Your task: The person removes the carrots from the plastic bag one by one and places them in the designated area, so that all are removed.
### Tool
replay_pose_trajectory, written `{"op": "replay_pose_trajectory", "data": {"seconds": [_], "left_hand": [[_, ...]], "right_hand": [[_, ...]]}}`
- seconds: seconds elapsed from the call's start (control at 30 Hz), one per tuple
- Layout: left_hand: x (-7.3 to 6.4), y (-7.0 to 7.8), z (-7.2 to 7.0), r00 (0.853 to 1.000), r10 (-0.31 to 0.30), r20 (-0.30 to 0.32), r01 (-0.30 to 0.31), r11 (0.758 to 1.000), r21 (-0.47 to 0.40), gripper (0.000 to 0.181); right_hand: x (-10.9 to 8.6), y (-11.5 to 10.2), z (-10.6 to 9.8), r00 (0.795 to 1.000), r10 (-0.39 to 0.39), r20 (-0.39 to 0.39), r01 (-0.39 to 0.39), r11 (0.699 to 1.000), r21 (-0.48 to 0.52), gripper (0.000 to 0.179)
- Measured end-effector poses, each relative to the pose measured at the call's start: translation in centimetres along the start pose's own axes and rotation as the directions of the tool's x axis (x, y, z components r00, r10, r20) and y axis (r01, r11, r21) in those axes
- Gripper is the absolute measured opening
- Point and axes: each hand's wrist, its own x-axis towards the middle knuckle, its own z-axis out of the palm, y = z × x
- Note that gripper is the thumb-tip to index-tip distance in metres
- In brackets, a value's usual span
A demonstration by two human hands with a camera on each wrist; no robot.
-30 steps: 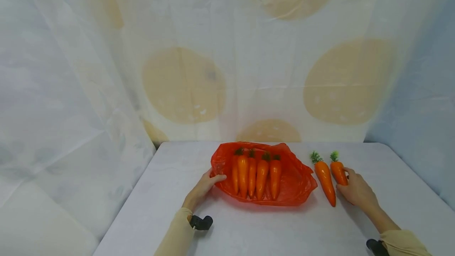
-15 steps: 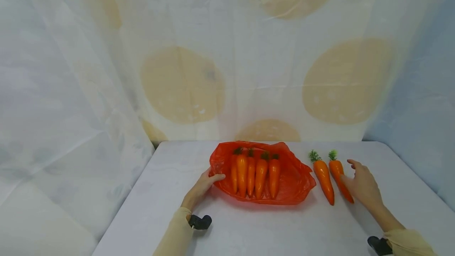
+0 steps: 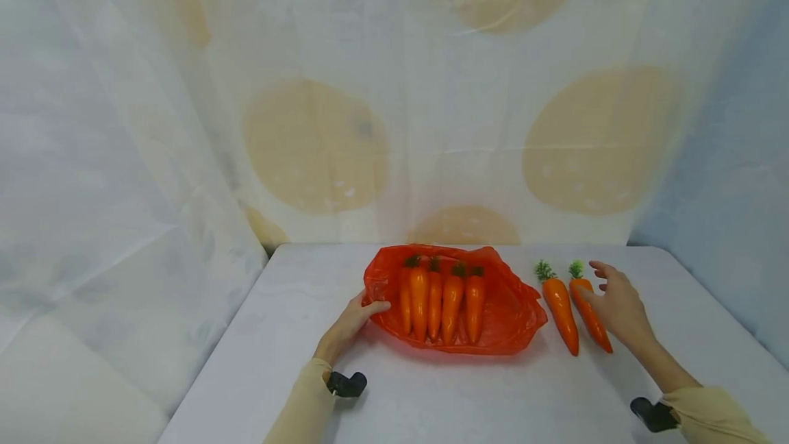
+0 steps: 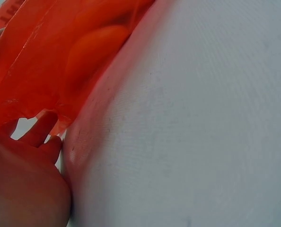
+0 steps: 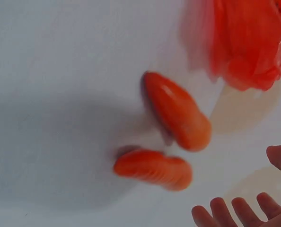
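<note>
A red plastic bag (image 3: 510, 317) lies spread wide on the table, with several carrots (image 3: 453, 307) side by side inside, green ends toward the back. My left hand (image 3: 348, 324) grips its left edge, thumb over the rim and the other fingers beneath; the left wrist view shows those fingers against the thin film of the bag (image 4: 41, 71). Two loose carrots, a left one (image 3: 561, 314) and a right one (image 3: 593, 321), rest right of the bag. Over the right carrot's upper part hovers my right hand (image 3: 619, 303), fingers spread and holding nothing.
The white-covered table (image 3: 456, 403) ends at a hanging patterned sheet (image 3: 431, 156) behind. More sheeting hangs along the left and right sides. Each wrist wears a black device; the left device (image 3: 348, 385) sits over the table's near part.
My right hand has let go of the right carrot, which now lies fully in view, and has risen slightly and moved toward its leafy end. My left hand and the bag stay put.
</note>
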Motion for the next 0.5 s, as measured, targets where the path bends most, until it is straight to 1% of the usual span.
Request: {"op": "replay_pose_trajectory", "data": {"seconds": [0.17,0.3,0.5], "left_hand": [[-0.2,-0.1,0.0,1.000,-0.009,-0.005,0.010,1.000,0.005,0.060],[-0.3,-0.2,0.0,1.000,-0.004,0.000,0.004,1.000,0.000,0.061],[-0.1,-0.2,-0.1,1.000,0.004,0.004,-0.004,1.000,0.001,0.061]], "right_hand": [[-0.3,-2.0,0.6,0.998,-0.060,0.011,0.059,0.997,0.048,0.064],[-0.6,-3.9,1.1,0.996,-0.090,0.020,0.087,0.990,0.107,0.067],[-1.3,-6.9,1.8,0.990,-0.139,0.035,0.131,0.978,0.160,0.062]]}}
